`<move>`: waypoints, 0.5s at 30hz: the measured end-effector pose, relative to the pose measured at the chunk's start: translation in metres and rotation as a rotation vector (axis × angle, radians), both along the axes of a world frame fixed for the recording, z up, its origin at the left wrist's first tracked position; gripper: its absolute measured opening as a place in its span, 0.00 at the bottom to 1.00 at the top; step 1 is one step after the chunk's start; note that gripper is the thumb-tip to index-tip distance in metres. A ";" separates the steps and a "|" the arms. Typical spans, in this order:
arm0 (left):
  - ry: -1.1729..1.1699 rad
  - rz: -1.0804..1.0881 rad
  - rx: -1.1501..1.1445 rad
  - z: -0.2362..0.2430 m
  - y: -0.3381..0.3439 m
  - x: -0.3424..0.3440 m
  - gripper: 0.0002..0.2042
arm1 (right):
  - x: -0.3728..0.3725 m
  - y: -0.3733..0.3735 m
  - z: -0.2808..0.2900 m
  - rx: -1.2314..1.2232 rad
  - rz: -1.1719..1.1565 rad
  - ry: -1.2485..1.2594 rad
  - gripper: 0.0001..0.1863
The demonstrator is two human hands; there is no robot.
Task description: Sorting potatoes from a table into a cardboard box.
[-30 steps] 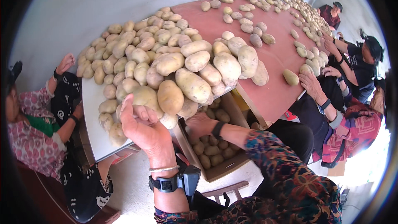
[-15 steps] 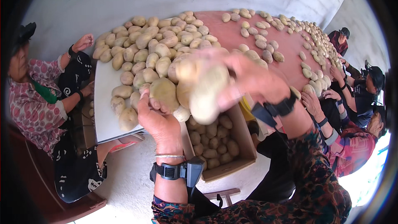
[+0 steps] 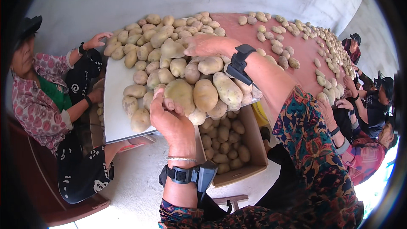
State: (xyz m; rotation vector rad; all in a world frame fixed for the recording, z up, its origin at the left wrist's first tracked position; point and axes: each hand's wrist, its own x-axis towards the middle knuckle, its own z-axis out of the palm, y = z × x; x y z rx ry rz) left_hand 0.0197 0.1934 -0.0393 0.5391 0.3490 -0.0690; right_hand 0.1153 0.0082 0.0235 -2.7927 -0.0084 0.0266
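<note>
My left hand [image 3: 171, 121] is at the near edge of the white tabletop [image 3: 116, 121], its fingers curled against a large greenish-yellow potato [image 3: 179, 94]. My right hand [image 3: 208, 45] stretches across the heap, back of the hand up, with its fingertips on a pale potato [image 3: 172, 48] on top. Its thumb is mostly hidden. Between my arms lie a tan oval potato [image 3: 205, 95] and a long speckled potato [image 3: 227, 89]. Several more potatoes are piled around them.
Below the table edge stands a cardboard box [image 3: 254, 170] of potatoes, with a yellow container [image 3: 260, 114] beside it. A red surface [image 3: 237, 34] with scattered potatoes runs to the right. One person [image 3: 42, 80] sits at left; several others [image 3: 369, 114] work along the right.
My right hand has moved from above the box, where it carried a blurred potato, away and left onto the heap. My left hand stays by the greenish potato. The whole view has shifted slightly.
</note>
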 end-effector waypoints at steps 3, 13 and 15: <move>0.003 0.011 0.004 -0.001 0.004 0.002 0.07 | 0.008 -0.001 0.012 -0.058 -0.034 0.034 0.32; 0.025 0.025 -0.041 -0.010 0.009 0.001 0.08 | -0.040 0.025 0.031 -0.224 -0.092 -0.118 0.19; 0.033 0.022 -0.045 -0.011 0.010 0.001 0.07 | -0.070 0.022 0.022 -0.040 -0.002 -0.682 0.17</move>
